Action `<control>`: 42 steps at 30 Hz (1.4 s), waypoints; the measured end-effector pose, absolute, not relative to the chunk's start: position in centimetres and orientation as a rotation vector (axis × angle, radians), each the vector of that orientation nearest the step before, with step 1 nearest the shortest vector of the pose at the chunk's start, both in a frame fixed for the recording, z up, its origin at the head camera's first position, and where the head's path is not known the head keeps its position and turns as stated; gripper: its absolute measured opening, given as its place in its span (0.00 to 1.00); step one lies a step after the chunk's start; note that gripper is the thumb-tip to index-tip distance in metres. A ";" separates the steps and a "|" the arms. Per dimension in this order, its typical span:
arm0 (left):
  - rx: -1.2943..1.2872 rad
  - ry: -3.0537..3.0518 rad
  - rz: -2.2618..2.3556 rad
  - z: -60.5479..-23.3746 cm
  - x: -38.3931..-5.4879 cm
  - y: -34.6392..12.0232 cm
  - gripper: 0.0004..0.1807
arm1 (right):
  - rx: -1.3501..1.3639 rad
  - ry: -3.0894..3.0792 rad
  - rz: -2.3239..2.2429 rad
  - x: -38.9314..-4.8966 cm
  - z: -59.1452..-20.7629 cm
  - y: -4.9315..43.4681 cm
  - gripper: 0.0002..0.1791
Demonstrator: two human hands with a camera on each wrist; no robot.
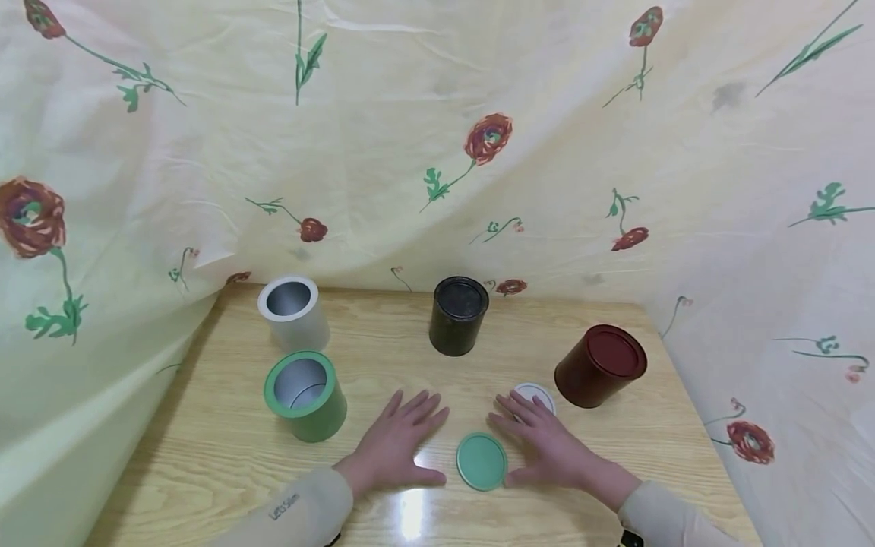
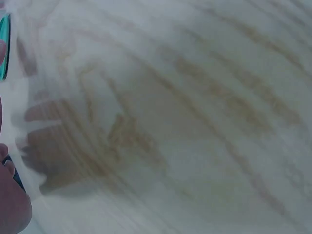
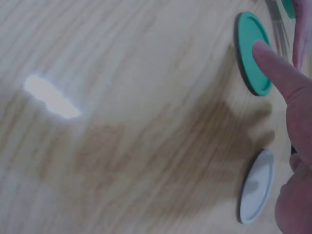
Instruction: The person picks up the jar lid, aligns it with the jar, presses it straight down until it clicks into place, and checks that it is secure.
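Observation:
My left hand (image 1: 399, 444) is spread over the table with straight fingers and holds nothing, between the open green can (image 1: 317, 414) and a round green lid (image 1: 481, 461). On the other side of that lid, my right hand (image 1: 543, 444) is also spread, its thumb near the lid's right edge. Its fingers overlap a white lid (image 1: 536, 395) in the head view. In the right wrist view the thumb passes in front of the green lid (image 3: 253, 53), and the white lid (image 3: 257, 187) lies flat below it.
An open white can (image 1: 298, 319) stands behind the green one at left. A black can (image 1: 456, 323) with its lid on is at the back middle, a dark red lidded can (image 1: 595, 372) at right. Flowered cloth (image 1: 383, 152) hangs around the wooden table (image 1: 383, 319).

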State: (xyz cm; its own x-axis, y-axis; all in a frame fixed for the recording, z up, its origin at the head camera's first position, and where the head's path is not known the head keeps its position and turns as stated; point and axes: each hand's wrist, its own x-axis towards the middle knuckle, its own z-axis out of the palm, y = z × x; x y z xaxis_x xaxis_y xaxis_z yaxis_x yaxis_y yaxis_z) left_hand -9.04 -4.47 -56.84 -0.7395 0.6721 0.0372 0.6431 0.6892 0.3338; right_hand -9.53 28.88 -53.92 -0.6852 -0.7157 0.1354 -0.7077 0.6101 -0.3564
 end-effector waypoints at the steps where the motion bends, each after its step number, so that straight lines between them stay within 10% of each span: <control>1: 1.098 2.811 0.497 -57.0 -8.9 -4.4 0.58 | -1.240 2.803 -0.598 -9.4 -54.1 28.9 0.54; 42: 1.073 2.941 0.366 -58.7 -8.0 -0.9 0.48 | -1.242 2.874 -0.700 -7.8 -56.3 27.9 0.41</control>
